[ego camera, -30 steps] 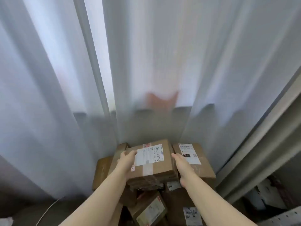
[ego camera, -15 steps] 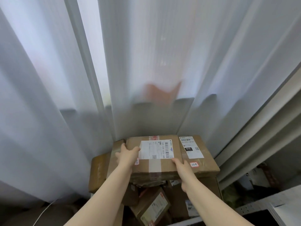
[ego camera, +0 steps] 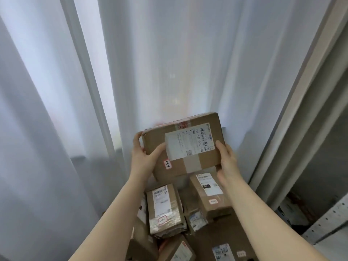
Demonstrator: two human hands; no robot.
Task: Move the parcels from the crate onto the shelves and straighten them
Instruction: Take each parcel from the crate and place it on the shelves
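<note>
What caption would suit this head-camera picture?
The left hand and right hand hold a labelled cardboard parcel above other parcels, before a white curtain.

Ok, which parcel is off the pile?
The large parcel with the wide white label, gripped by the left hand and right hand; the other parcels lie below it.

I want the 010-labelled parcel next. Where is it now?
Head view, right of centre: the 010 parcel lies just below the box gripped by the left hand and right hand, nearest the right one.

Two hands point(ego camera: 144, 159) point(ego camera: 227, 162), about seven parcels point(ego camera: 182, 146), one curtain point(ego camera: 56, 91).
</note>
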